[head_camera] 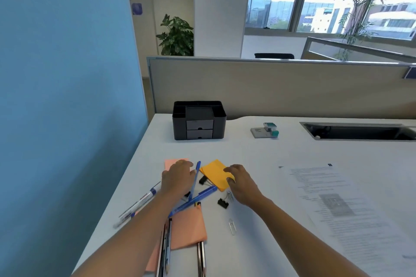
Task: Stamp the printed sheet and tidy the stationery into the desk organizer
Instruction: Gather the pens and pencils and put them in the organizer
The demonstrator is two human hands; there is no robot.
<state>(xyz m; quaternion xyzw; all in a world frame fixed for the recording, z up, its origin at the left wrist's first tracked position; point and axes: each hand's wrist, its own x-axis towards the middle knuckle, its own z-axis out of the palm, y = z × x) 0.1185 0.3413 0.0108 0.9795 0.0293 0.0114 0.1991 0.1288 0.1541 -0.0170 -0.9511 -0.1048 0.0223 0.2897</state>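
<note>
my left hand [177, 179] flat, fingers relaxed, on pink sticky pad [172, 162] | blue pen [195, 179] just beside it, long axis near-to-far | desk organizer [199, 120] at far-left corner, drawers facing me | my right hand [242, 183], fingers loosely spread, on orange sticky pad [213, 174] | stamp [271, 129] toward far edge | printed sheet [337, 204] by right edge, long axis near-to-far, slightly skewed

Black organizer [199, 120] upright, teal stamp [271, 129], printed sheet [351, 209] flat
</note>
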